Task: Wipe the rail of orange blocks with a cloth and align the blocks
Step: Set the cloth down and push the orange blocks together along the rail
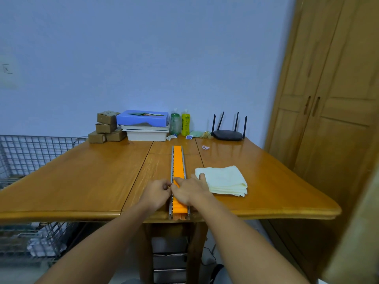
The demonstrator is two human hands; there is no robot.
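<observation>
— Where is the rail just now?

— The long grey metal rail lies down the middle of the glossy wooden table, running straight away from me, its near end at the table's front edge. The row of flat orange blocks sits inside it, between the two metal sides.

— And your hands?

— Both are on the near part. My left hand rests beside the rail's left side, fingers curled in and pinching at that edge. My right hand lies flat across the orange blocks, fingers together, the tips meeting the left hand's at the left edge; its thumb points out toward the cloth. Whether either hand has hold of a single block, I cannot tell — the fingers cover the spot.

— The cloth?

— The folded pale-yellow towel cloth lies on the table just right of the rail, beside my right hand. At the far edge stand a black router with four antennas and two green plastic bottles.
</observation>
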